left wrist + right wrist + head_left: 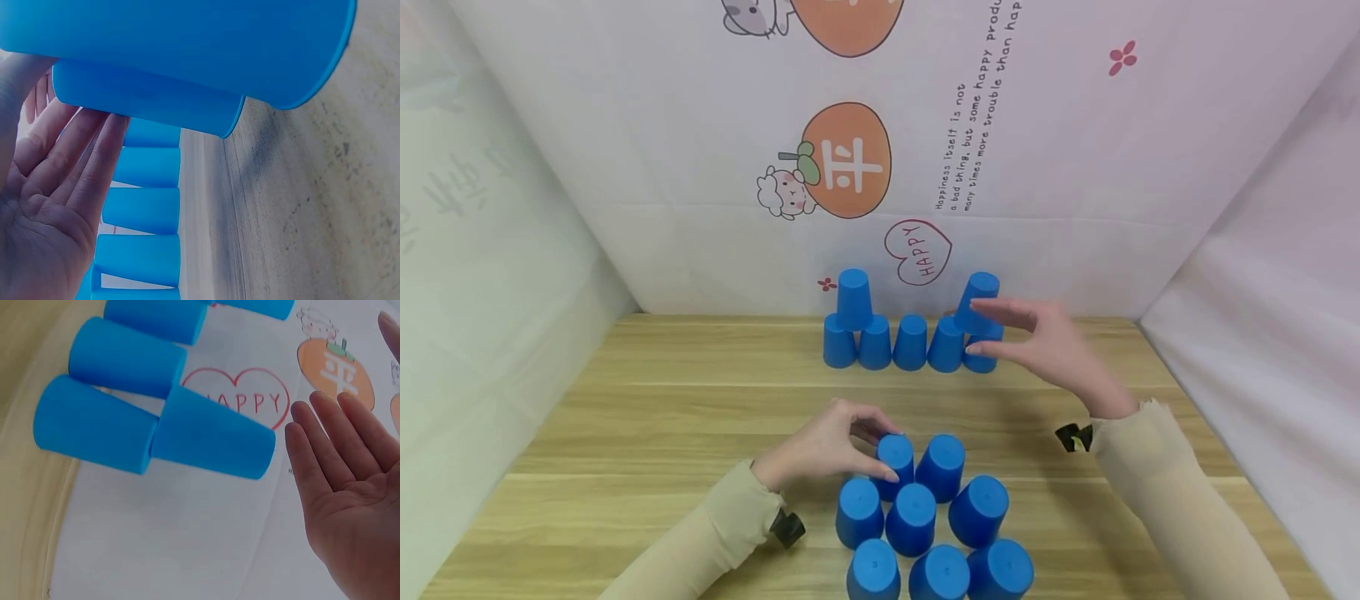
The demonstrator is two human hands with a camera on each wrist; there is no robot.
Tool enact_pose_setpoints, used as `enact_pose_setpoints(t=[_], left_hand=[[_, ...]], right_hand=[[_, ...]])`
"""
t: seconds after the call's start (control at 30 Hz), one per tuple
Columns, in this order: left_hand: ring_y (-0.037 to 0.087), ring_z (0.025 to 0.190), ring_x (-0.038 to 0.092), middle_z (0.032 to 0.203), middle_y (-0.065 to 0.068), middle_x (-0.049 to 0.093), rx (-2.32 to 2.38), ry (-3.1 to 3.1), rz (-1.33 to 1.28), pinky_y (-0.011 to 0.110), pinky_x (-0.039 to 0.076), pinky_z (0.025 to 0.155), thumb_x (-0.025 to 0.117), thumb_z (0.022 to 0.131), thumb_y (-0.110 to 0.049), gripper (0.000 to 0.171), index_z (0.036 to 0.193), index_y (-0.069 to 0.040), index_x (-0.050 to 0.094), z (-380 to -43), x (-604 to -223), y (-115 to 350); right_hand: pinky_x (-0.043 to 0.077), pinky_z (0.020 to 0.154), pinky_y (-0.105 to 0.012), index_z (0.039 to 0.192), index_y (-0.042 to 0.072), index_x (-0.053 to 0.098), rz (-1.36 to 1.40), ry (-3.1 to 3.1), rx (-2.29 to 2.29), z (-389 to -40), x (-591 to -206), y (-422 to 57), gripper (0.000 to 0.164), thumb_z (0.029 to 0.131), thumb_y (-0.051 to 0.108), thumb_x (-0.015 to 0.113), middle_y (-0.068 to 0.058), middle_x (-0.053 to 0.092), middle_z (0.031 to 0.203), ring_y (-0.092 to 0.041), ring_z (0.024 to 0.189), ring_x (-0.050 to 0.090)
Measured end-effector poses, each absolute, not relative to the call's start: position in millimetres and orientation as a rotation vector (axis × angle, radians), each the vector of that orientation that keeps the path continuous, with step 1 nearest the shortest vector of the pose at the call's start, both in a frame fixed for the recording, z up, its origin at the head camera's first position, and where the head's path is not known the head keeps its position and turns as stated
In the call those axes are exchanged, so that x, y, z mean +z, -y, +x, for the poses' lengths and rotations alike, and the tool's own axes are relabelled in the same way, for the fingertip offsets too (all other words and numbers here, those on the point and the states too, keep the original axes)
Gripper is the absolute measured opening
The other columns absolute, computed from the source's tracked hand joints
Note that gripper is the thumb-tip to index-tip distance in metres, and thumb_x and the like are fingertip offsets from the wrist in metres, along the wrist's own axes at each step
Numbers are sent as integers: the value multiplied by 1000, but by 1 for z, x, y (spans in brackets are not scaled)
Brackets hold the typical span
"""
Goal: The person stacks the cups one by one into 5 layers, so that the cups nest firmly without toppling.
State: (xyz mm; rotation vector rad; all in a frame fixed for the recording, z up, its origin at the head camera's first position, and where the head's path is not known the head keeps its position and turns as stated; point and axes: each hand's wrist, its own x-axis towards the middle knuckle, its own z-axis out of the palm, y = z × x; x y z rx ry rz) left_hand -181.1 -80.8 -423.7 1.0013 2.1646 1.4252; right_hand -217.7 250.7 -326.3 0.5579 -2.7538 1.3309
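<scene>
My left hand (831, 442) has its thumb on the near side and its fingers on the far side of a blue cup (895, 452), upside down at the back left of a cluster. The left wrist view shows the long fingers (94, 162) against that cup, with another cup large in front. My right hand (1048, 342) is beside the upper right cup (983, 286) of a stack at the back. Its fingers are spread and hold nothing; the right wrist view shows this upper cup (212, 434) resting on the bottom row, apart from the fingers.
Several upturned cups (910, 343) form the back row, with a second upper cup (853, 300) on its left end. More cups (912, 518) stand close together at the near middle of the wooden table (700, 400). A printed white cloth (1037, 167) hangs behind.
</scene>
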Motion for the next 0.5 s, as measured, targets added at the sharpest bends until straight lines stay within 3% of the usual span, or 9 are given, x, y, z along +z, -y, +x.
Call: enact_pose_setpoints(t=[0.33, 0.5], left_hand=[[10, 100, 68, 110, -11, 71, 1419, -2174, 1008, 39, 57, 90, 88, 83, -28, 40, 118, -18, 71, -181, -423, 81], [10, 100, 68, 111, -11, 71, 1420, -2171, 1012, 37, 57, 90, 88, 83, -28, 40, 118, -18, 71, -181, -423, 81]], right_hand=[[46, 101, -61, 137, 22, 65, 791, 2787, 1233, -187, -354, -234, 61, 83, 40, 86, 0, 65, 135, -29, 127, 58], [49, 98, -59, 136, 18, 66, 919, 2797, 1289, -174, -371, -228, 63, 81, 40, 87, 2, 67, 131, -27, 123, 62]])
